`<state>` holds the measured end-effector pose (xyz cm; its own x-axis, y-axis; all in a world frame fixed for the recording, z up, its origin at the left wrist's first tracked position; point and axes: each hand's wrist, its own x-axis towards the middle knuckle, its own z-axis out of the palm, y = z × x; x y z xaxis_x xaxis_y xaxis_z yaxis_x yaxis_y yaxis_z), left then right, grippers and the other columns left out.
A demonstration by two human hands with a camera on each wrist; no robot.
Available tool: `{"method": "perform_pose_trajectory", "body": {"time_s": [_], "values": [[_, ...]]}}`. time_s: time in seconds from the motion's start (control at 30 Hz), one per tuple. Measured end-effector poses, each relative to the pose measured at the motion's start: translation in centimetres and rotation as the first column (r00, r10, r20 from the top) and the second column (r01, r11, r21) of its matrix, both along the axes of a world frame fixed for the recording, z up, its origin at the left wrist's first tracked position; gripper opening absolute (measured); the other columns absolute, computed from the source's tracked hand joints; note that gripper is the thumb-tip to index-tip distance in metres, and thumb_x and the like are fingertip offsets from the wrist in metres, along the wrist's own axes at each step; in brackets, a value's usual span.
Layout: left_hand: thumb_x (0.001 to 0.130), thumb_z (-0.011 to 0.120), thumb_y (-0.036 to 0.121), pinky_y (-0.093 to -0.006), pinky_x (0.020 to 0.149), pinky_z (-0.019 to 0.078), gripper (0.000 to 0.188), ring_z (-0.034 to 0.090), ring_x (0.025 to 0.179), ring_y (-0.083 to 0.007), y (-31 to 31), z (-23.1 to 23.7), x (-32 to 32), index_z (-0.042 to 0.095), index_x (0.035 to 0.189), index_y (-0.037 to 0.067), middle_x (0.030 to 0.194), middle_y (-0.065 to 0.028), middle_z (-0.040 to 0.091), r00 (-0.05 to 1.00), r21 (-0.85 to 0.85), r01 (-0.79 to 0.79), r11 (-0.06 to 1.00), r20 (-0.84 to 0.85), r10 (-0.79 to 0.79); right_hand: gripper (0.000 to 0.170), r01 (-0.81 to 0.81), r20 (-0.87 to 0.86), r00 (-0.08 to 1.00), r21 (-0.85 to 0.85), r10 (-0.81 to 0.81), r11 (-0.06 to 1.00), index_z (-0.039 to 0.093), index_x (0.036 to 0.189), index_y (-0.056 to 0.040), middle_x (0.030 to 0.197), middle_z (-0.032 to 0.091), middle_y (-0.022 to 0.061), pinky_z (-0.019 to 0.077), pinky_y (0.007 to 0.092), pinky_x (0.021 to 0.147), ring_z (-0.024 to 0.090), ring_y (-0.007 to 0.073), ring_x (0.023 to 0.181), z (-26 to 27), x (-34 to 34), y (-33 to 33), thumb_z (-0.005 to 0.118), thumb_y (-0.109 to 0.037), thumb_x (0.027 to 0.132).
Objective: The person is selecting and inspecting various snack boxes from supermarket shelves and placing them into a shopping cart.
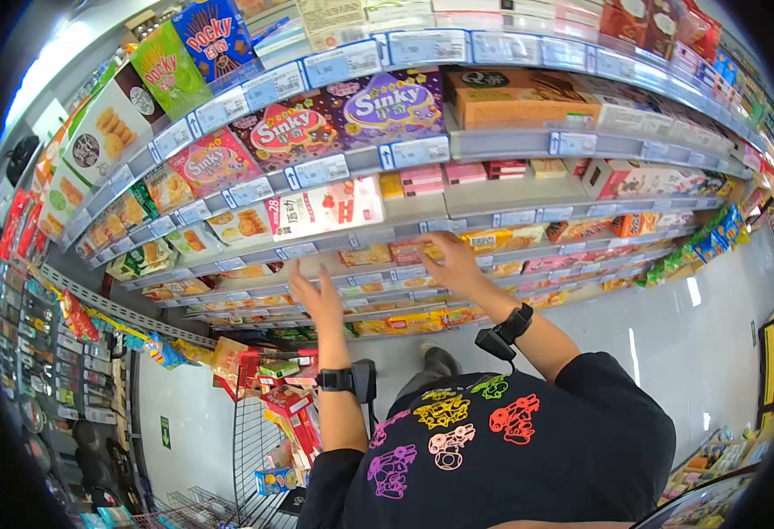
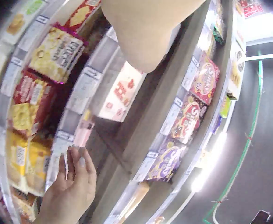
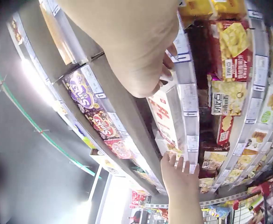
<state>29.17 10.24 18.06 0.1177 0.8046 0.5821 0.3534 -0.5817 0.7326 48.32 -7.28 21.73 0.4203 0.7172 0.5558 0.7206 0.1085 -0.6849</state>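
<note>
Grey metal shelves (image 1: 528, 189) surround a white rectangular carton with red print (image 1: 338, 209). Nearer than the carton, the left hand (image 1: 316, 298) is open, the right hand (image 1: 454, 266) relaxed and empty. Above the carton sits a purple Sinky box (image 1: 389, 108).

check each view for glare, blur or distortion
Head view: fisheye bends the shelves, dark corners, pale reflections streak the floor. Left wrist view: strip light blown out, print on packages soft. Right wrist view: strip light flaring, blurred dark shape lower left.
</note>
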Motion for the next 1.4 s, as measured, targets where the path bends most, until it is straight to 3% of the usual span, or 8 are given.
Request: {"method": "perform_pose_trajectory", "body": {"time_s": [0.13,0.3,0.43,0.53,0.57,0.9,1.13,1.4], "values": [[0.086,0.056,0.023,-0.0464,0.097,0.0308,0.05,0.041,0.114,-0.0389,6.0,3.3,0.7,0.04,0.126,-0.004,0.123,-0.0237,0.045,0.991,0.028,-0.121,0.992,-0.053,0.123,0.037,0.12,0.11,0.986,0.026,-0.123,0.992,0.052,0.111,-0.0044,0.096,0.059,0.0122,0.0484,0.0373,0.073,0.06,0.0286,0.085,1.4,2.5,5.8,0.063,-0.015,0.077],[0.089,0.051,0.029,-0.0436,0.078,0.0432,0.035,0.057,0.09,-0.0351,10.3,5.0,1.9,0.059,0.105,-0.001,0.097,-0.0183,0.061,0.97,-0.05,-0.235,0.971,-0.073,0.232,0.048,0.279,0.316,0.931,-0.298,-0.181,0.913,0.056,0.107,-0.0022,0.101,0.061,0.018,0.0517,0.0411,0.063,0.063,0.0316,0.08,3.5,4.7,9.7,0.055,-0.043,0.082],[0.09,0.05,0.029,-0.042,0.068,0.0451,0.032,0.06,0.077,-0.0332,11.6,6.0,2.6,0.064,0.091,0.0,0.084,-0.0156,0.063,0.962,-0.209,-0.27,0.94,-0.087,0.258,0.043,0.165,0.298,0.952,-0.301,-0.072,0.939,0.065,0.083,-0.0032,0.077,0.064,0.0171,0.0498,0.0441,0.059,0.062,0.035,0.069,3.3,5.7,11.7,0.056,-0.045,0.082],[0.089,0.052,0.026,-0.0403,0.067,0.0449,0.029,0.059,0.073,-0.0321,11.3,6.7,3.2,0.062,0.086,-0.001,0.081,-0.0152,0.061,0.96,-0.18,-0.277,0.944,-0.102,0.262,0.043,0.098,0.356,0.935,-0.28,0.009,0.955,0.065,0.08,-0.0032,0.069,0.062,0.0159,0.0489,0.045,0.057,0.061,0.0358,0.063,3.4,5.2,12.5,0.056,-0.045,0.082],[0.088,0.053,0.025,-0.0397,0.067,0.0448,0.028,0.058,0.073,-0.0316,10.9,6.5,3.5,0.061,0.086,-0.001,0.081,-0.0152,0.061,0.956,-0.141,-0.286,0.948,-0.105,0.273,0.051,0.102,0.354,0.933,-0.44,0.068,0.892,0.06,0.096,0.0048,0.083,0.063,0.0224,0.0488,0.0452,0.067,0.061,0.0381,0.075,3.9,5.0,12.4,0.059,-0.043,0.079],[0.093,0.046,0.024,-0.0317,0.069,0.0409,0.027,0.051,0.073,-0.0173,6.7,2.9,4.8,0.048,0.09,-0.003,0.079,-0.0104,0.054,0.871,-0.158,-0.305,0.939,0.352,0.342,0.064,0.119,0.374,0.927,-0.319,0.01,0.94,0.045,0.111,0.0111,0.099,0.056,0.028,0.0486,0.0447,0.071,0.058,0.0406,0.086,4.0,3.7,10.1,0.067,-0.036,0.074],[0.096,0.028,0.033,-0.0292,0.083,0.041,0.04,0.051,0.095,-0.0173,0.4,1.3,3.1,0.047,0.11,0.001,0.103,-0.0097,0.052,0.61,-0.247,-0.169,0.954,0.734,0.298,0.073,-0.173,0.281,0.947,0.047,0.153,0.984,0.036,0.131,0.0042,0.122,0.047,0.0269,0.0466,0.0419,0.087,0.05,0.0398,0.109,3.5,3.0,6.1,0.071,-0.021,0.071],[0.091,0.025,0.054,-0.0418,0.083,0.0417,0.056,0.05,0.107,-0.0189,-13.3,-6.1,-2.0,0.045,0.123,0.013,0.116,-0.0045,0.053,0.44,-0.682,0.134,0.719,0.691,0.574,0.081,-0.626,0.197,0.777,0.129,0.598,0.769,0.042,0.129,0.0001,0.12,0.05,0.0178,0.0437,0.0385,0.086,0.054,0.0318,0.102,2.3,0.4,-0.8,0.08,-0.018,0.061]]}}
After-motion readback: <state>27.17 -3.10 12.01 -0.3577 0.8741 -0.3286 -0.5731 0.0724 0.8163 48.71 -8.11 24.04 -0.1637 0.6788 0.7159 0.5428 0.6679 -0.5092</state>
